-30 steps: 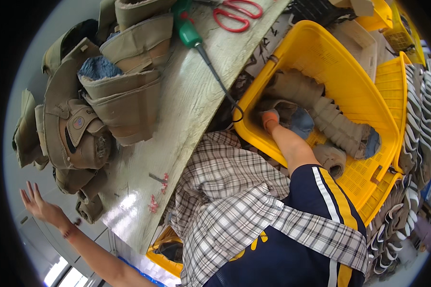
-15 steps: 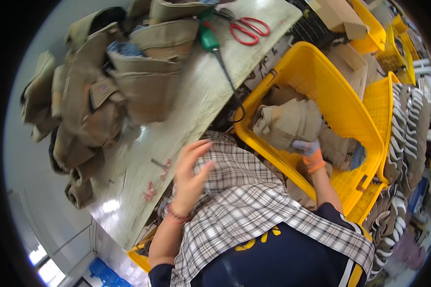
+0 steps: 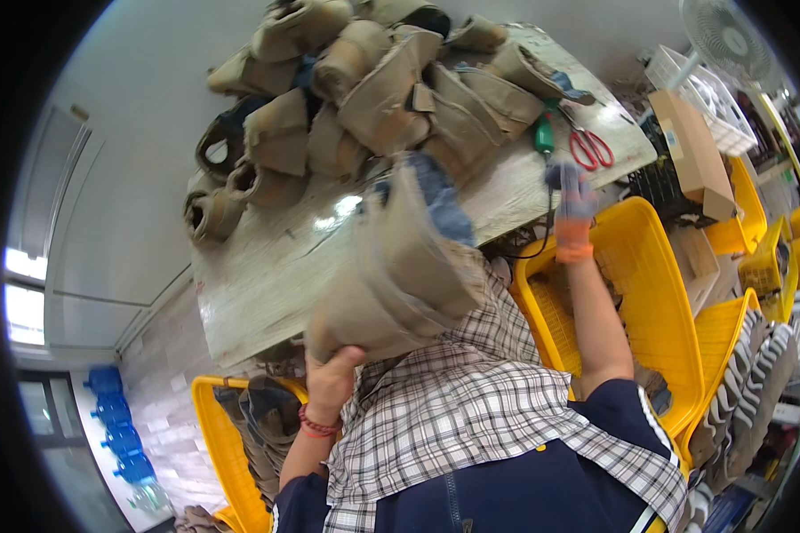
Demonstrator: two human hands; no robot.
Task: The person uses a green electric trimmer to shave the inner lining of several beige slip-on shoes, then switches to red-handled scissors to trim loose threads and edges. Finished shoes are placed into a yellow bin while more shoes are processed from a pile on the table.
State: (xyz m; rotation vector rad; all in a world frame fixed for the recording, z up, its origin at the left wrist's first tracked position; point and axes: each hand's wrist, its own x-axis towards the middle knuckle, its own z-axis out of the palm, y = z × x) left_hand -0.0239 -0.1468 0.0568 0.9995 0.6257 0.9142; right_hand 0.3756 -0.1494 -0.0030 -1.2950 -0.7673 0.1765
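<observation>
My left hand [image 3: 331, 380] is closed on the toe end of a tan boot upper [image 3: 391, 275] with a blue lining, held tilted above my lap at the table's near edge. My right hand [image 3: 575, 213], in a grey and orange glove, is raised over the rim of a yellow bin [image 3: 658, 284]. Its fingers look stretched out and hold nothing, though they are blurred. Just beyond them on the table lie a green-handled corded tool [image 3: 544, 135] and red-handled scissors [image 3: 589, 149]. Many similar boot uppers [image 3: 387, 93] are heaped at the table's far side.
The pale table [image 3: 258, 306] runs across in front of me. Another yellow bin [image 3: 213, 426] with uppers stands at the left. To the right are a cardboard box [image 3: 692, 155], a white basket [image 3: 711, 102], a fan [image 3: 729, 40] and stacked soles [image 3: 738, 382].
A boot upper has come out of the right bin and is now in my left hand, which was empty. My right hand has let go of it and moved up toward the scissors.
</observation>
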